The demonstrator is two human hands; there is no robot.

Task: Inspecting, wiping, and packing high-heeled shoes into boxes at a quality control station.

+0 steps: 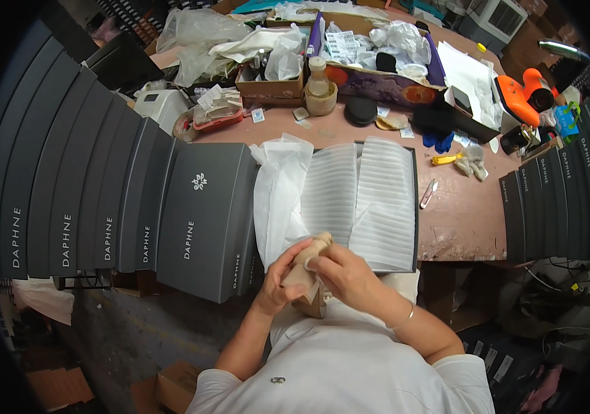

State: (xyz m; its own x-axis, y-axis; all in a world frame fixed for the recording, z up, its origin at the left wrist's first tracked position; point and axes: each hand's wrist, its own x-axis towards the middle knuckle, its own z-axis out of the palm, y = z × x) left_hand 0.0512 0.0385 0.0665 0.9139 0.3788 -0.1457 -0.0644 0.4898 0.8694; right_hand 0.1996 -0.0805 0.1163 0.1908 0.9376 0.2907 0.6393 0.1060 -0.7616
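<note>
Just in front of my body I hold a beige shoe [300, 274], tilted with one end up and away from me. My left hand [274, 277] is wrapped round its left side. From the right, my right hand [347, 274] presses closed fingers against the shoe, with a small white bit showing at the fingertips; I cannot make out what that is. Right beyond my hands lies an open dark shoebox [416, 214], lined with ribbed white foam sheets [386, 200]. White tissue paper [277, 183] spills over its left side.
Closed dark grey shoeboxes [205, 207] stand in a row on the left, more boxes [540, 200] on the right. A cutter knife [429, 194] and a yellow-handled tool [447, 159] lie right of the open box. Farther back are a bottle [317, 77], cluttered cartons [384, 90] and an orange tool [516, 100].
</note>
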